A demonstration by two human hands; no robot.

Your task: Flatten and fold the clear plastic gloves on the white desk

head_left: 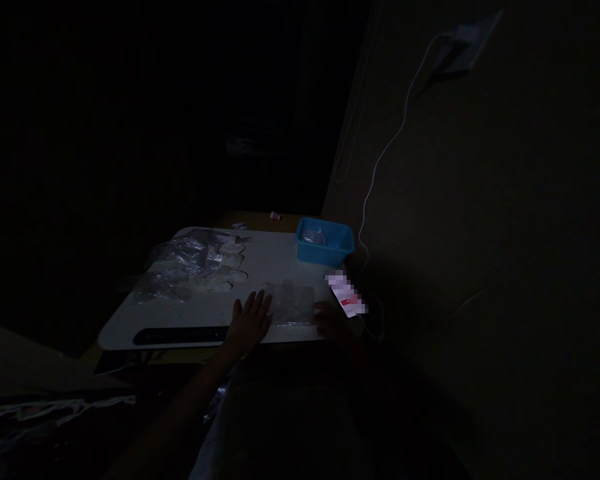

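The room was very dark, and what light there was fell mostly on a white table (273,257) with rounded corners and a long dark slot (180,335) along its near edge. On it, close to that edge, a clear plastic bag (291,305) lay flat between the two hands. The left hand (250,321) was spread open, palm down, beside the bag, its fingertips at the bag's left side; the right hand (330,321) was bent at the bag's right edge, in shadow, and whether it gripped the plastic could not be told. Crumpled clear plastic (190,255) and whitish pieces (233,261) covered much of the table's left part. At the far right corner stood a blue basket (325,253) holding a clear packet (314,236), and nearer, by the right edge, lay a phone (347,293) with its screen lit. Behind the table, a small white and reddish object (275,216) sat on a brownish surface (303,219). On the right rose a dim wall (480,200), where a white cable (409,93) ran down from a pale fitting (470,40).
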